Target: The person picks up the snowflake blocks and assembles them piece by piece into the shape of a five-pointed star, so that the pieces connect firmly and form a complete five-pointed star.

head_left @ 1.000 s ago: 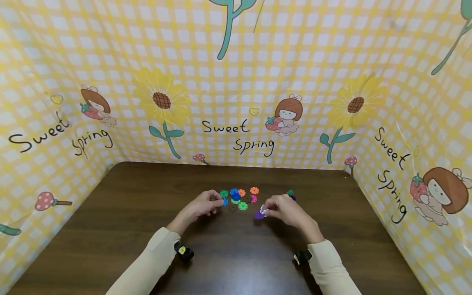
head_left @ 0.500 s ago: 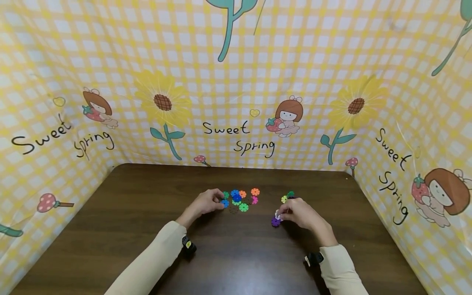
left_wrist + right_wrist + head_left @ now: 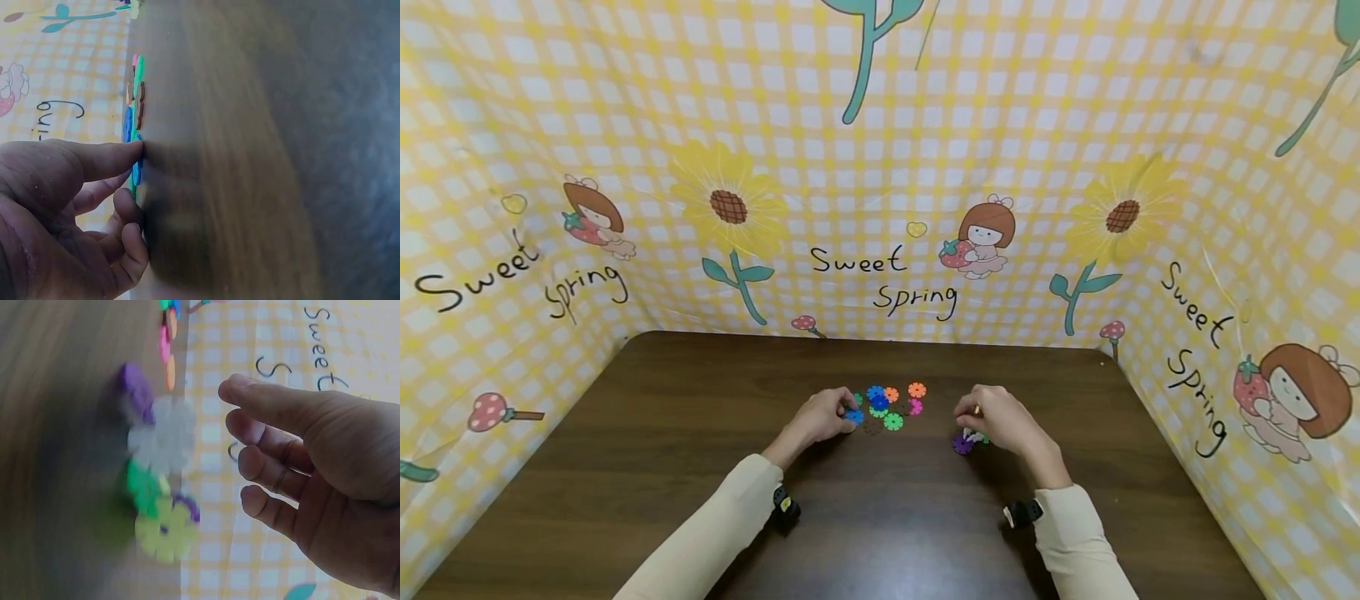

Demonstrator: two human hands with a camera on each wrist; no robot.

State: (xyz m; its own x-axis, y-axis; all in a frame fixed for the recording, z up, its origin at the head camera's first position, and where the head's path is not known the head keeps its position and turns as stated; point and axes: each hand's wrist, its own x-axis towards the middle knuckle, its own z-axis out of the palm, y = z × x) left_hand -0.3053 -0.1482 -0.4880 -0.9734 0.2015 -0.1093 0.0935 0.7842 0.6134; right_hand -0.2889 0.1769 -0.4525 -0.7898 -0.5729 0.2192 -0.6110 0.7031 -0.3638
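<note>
On the bench (image 3: 880, 508), the row of discs (image 3: 161, 444) is set crosswise, purple disc (image 3: 962, 444) leftmost, just below the right hand (image 3: 1006, 418), by whose relaxed fingers nothing is held, while a blue disc (image 3: 854, 417) is pinched well leftward by the left hand (image 3: 822, 417).

The dark brown wood-grain tabletop (image 3: 880, 525) is smooth, with a soft gloss. The bright green notched disc (image 3: 892, 422) and the white notched disc (image 3: 170, 425) look like smooth plastic. The yellow-and-white checked sheet (image 3: 850, 183) looks like lightly creased cloth; the cream long sleeve (image 3: 715, 517) looks like matt fabric.
</note>
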